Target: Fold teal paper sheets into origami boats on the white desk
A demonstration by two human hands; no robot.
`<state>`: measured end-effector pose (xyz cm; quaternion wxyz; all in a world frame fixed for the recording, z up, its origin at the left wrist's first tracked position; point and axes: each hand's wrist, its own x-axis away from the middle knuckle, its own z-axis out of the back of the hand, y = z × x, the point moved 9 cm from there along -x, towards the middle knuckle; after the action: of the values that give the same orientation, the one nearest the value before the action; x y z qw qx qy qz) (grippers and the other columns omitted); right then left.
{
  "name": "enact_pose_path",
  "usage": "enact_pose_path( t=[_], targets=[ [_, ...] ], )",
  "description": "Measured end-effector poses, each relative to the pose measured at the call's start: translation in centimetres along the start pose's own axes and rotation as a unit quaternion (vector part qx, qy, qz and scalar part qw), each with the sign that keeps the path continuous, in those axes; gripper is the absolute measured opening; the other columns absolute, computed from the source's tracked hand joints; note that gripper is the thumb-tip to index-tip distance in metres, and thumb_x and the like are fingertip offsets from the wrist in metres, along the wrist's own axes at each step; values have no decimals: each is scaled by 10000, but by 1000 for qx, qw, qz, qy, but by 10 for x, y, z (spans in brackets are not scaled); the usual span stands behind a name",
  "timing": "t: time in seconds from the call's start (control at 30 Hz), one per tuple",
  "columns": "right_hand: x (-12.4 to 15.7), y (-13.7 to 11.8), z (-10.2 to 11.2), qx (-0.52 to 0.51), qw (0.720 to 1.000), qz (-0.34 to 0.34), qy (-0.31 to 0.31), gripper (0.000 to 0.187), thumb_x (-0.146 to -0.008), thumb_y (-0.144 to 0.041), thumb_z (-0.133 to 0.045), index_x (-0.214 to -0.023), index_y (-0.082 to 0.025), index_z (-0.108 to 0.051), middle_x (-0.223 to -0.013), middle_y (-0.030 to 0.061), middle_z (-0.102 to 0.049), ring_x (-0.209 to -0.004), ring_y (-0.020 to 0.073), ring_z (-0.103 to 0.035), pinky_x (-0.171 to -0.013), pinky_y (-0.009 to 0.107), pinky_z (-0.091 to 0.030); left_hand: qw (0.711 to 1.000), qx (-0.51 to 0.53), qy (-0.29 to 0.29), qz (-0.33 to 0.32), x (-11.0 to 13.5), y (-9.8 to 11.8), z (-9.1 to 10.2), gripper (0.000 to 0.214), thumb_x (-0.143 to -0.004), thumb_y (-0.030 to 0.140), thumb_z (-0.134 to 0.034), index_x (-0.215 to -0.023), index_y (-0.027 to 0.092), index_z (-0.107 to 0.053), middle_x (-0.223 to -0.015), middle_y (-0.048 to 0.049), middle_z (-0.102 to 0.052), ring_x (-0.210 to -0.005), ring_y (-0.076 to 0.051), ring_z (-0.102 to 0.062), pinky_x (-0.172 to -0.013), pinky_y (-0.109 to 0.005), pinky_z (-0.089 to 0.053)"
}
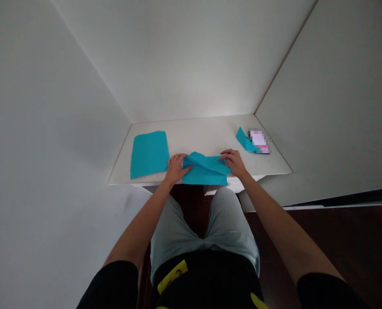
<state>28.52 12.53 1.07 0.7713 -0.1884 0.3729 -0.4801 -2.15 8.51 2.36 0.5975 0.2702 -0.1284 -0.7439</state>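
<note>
A partly folded sheet of turquoise paper (205,176) lies at the front edge of the white table, its lower edge overhanging slightly. A raised, slanting fold runs across its upper half. At the paper's left edge is my left hand (177,168), closed on it with the thumb over the top. My right hand (234,162) grips the right end of the folded part, index finger and thumb on the paper. Some of its fingertips are hidden. To the left, near my left hand, a flat turquoise sheet (150,154) rests on the tabletop.
On the table's (200,133) right side lies a phone (258,141), its screen blurred, partly over a smaller folded turquoise piece (242,138). White walls close in the table at the back and left, and a pale panel (326,111) stands at right.
</note>
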Motion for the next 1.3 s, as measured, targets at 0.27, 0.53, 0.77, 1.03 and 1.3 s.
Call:
enact_pose_path(
  t=[0.27,0.53,0.77,1.03,1.3],
  targets=[
    [0,-17,-2,50,999,-17,-6,247,-1002,-404,-624,-1096,-272,-810,-1177,77,-792,-1159,315,-662,-1100,521,-442,999,51,-12,-17,1,0,5,299,-934,183,-699,-1200,269,-807,-1508,-82,-673,-1405,-309,-609,-1225,-520,-446],
    [5,-31,-5,135,990,-41,4,346,-1003,-502,-656,-1207,-258,-794,-1353,128,-720,-1249,362,-602,-1050,535,-439,994,69,79,20,-5,3,49,578,-991,52,-301,-1296,225,-760,-1454,-56,-721,-1435,-201,-597,-1293,-452,-427],
    [5,-41,-5,158,987,-37,-17,360,-1052,-476,-577,-1274,-248,-744,-1377,136,-701,-1269,361,-580,-1093,540,-408,989,0,-114,-98,4,40,-4,375,-1054,283,-540,-1359,234,-753,-1529,-69,-687,-1514,-248,-551,-1323,-469,-396],
    [3,-99,-43,158,985,33,-62,502,-1153,-429,-319,-1522,-272,-620,-1629,97,-597,-1501,302,-520,-1246,544,-333,979,-123,-120,-106,14,52,-44,620,-1090,479,-524,-1649,211,-517,-1781,-132,-372,-1682,-331,-285,-1388,-558,-212],
    [3,-84,-105,170,973,6,-157,738,-1133,-567,-254,-1713,-129,-382,-1769,167,-379,-1659,322,-338,-1359,585,-241,980,-131,-113,-103,12,55,-44,776,-1049,534,-553,-1696,126,-420,-1798,-190,-300,-1697,-352,-232,-1390,-558,-181]
  ],
)
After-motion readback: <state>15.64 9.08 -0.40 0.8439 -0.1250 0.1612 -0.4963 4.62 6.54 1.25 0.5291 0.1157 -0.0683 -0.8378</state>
